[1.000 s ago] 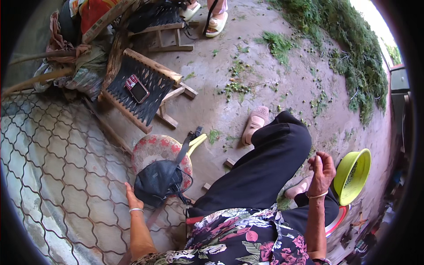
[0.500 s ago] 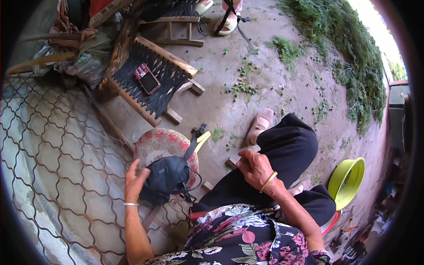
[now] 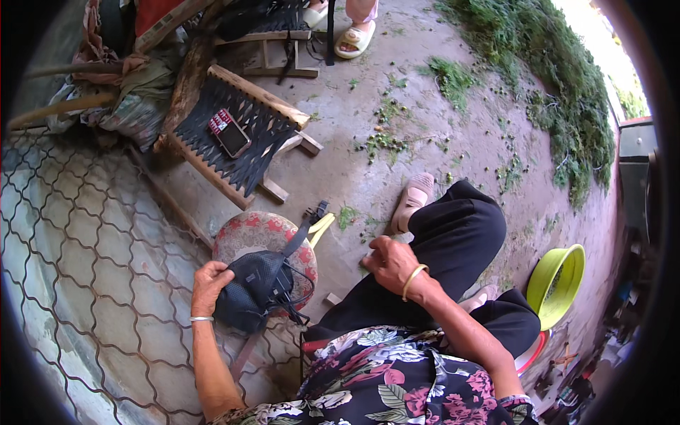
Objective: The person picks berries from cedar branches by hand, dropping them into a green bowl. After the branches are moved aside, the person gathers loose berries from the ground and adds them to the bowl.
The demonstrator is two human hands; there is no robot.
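A small black mesh bag (image 3: 248,294) with loose straps lies on a round stool (image 3: 248,228) covered in a worn red and cream pattern. My left hand (image 3: 210,285) pinches the bag's left edge between thumb and fingers. One strap (image 3: 299,237) runs off the stool's far right side to a black buckle. Above my dark trouser leg, my right hand (image 3: 392,264) is loosely closed. Whatever its curled fingers hold, if anything, is hidden.
A wooden folding stool (image 3: 244,138) with black webbing bears a phone (image 3: 230,133). Wire mesh (image 3: 92,269) spreads at left. Green branches (image 3: 545,106) and small round fruits lie at far right. A yellow-green basin (image 3: 536,287) stands right. Another person's sandalled foot (image 3: 354,40) is at the top.
My left hand has gone from open beside the bag to gripping its edge, and the bag has shifted a little. My right hand has moved slightly left. The other person's foot has shifted.
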